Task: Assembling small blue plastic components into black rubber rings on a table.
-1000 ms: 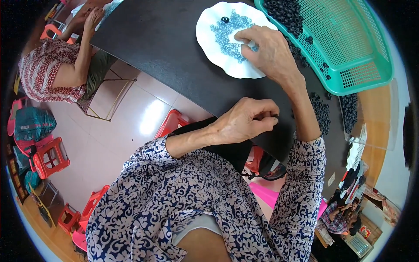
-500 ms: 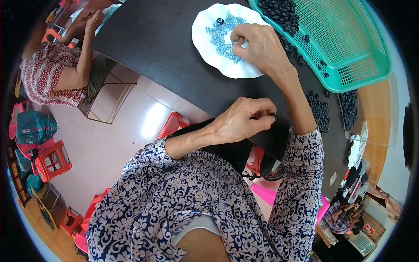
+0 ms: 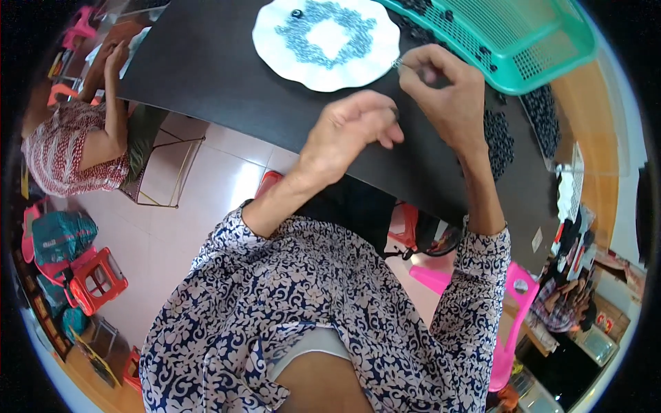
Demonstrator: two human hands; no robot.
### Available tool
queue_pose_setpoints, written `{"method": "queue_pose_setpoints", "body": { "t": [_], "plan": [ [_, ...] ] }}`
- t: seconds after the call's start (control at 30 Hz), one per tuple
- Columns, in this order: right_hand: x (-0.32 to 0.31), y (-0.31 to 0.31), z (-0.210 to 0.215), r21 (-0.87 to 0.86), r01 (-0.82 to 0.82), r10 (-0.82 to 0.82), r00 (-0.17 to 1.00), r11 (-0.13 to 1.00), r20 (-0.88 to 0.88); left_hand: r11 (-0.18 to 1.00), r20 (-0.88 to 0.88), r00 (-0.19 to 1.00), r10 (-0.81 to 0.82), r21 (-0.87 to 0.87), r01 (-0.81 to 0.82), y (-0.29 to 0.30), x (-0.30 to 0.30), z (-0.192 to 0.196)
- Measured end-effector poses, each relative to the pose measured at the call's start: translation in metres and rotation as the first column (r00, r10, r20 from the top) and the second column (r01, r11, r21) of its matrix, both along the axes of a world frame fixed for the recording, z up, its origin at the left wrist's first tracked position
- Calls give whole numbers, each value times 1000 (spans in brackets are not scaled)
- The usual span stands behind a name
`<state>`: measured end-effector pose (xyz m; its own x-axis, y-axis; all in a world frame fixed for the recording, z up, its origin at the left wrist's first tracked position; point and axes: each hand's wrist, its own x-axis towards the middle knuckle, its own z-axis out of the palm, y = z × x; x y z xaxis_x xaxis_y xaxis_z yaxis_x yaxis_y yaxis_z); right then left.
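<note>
My left hand [image 3: 351, 134] is raised above the dark table, its fingers closed on a small round black part [image 3: 394, 113], mostly hidden by the fingertips. Just right of it, my right hand [image 3: 447, 93] pinches a tiny silvery piece [image 3: 396, 63] between thumb and forefinger, close to the plate's edge. The white wavy-rimmed plate [image 3: 270, 49] holds a ring of many small silvery pieces [image 3: 296, 45], too fine to make out singly. A single black part [image 3: 297, 13] lies among them on the plate.
A green mesh basket [image 3: 527, 86] with black parts in it stands at the far right. More black parts [image 3: 499, 141] lie in a pile on the table [image 3: 227, 76]. At left, another person [image 3: 76, 148] sits by the table. Red stools [image 3: 100, 281] stand on the floor.
My right hand has left the plate with a tiny silvery piece and moved right. My left hand has risen toward it, still holding the black part. The view has shifted.
</note>
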<state>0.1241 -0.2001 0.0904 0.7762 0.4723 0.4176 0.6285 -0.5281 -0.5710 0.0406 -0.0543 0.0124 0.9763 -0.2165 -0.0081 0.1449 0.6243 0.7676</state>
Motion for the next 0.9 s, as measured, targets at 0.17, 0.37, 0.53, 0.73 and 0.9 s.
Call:
{"method": "queue_pose_setpoints", "body": {
  "t": [0.17,0.37,0.53,0.73,0.9],
  "plan": [
    [-37,-34,-11,69,167,-169,985,984,32,992,-69,997,24,-124,-33,-18,10,7],
    [-53,-41,-22,100,219,-233,959,971,161,995,-14,997,76,-68,-77,-29,9,4],
    [-55,-40,-26,103,218,-236,949,970,211,991,-15,993,114,-69,-115,-35,8,9],
    [-54,-39,-31,65,211,-221,922,975,318,991,-4,992,128,-36,-128,-35,8,8],
    [-58,-36,-26,42,141,-146,905,989,400,993,21,993,114,-37,-113,-33,11,6]
  ]
}}
